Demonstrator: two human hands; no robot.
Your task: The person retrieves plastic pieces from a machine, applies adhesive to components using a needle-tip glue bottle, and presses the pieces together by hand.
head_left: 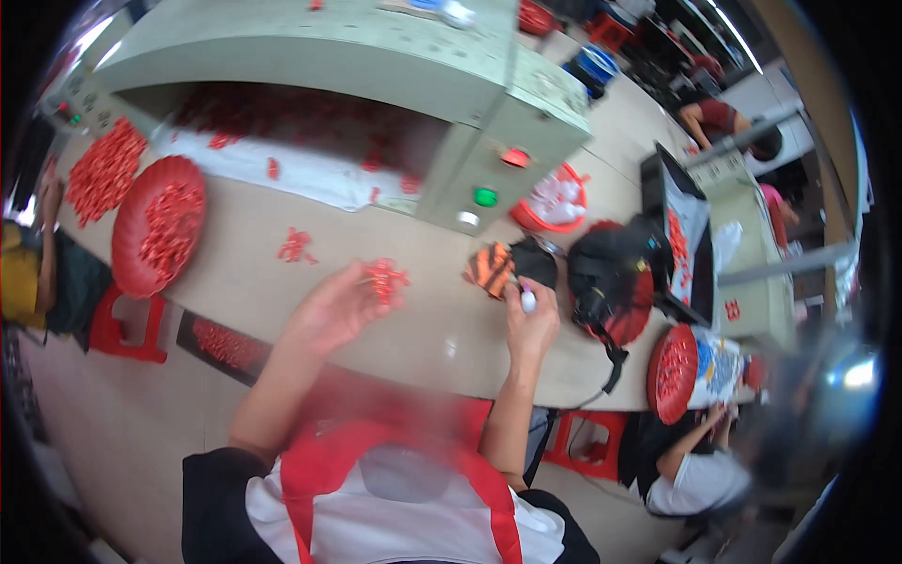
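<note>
My left hand (331, 308) is raised over the tabletop, its fingers closed on a small red plastic piece (385, 280) with several thin arms. Over to the right, my right hand (532, 331) grips a small white bottle (528, 300) with a purple part at its top. Just beyond that hand lie an orange-and-black striped thing (490, 269) and a black thing (535, 260), side by side. A little heap of similar red pieces (297, 246) rests on the table, beyond my left hand.
A pale green machine (460, 141) with a wide opening stands along the back. At left are a red bowl (130, 221) of red pieces and a loose pile (105, 169). On the right sit a red basket (522, 218) and a black bag (594, 268). Other people work on both sides.
</note>
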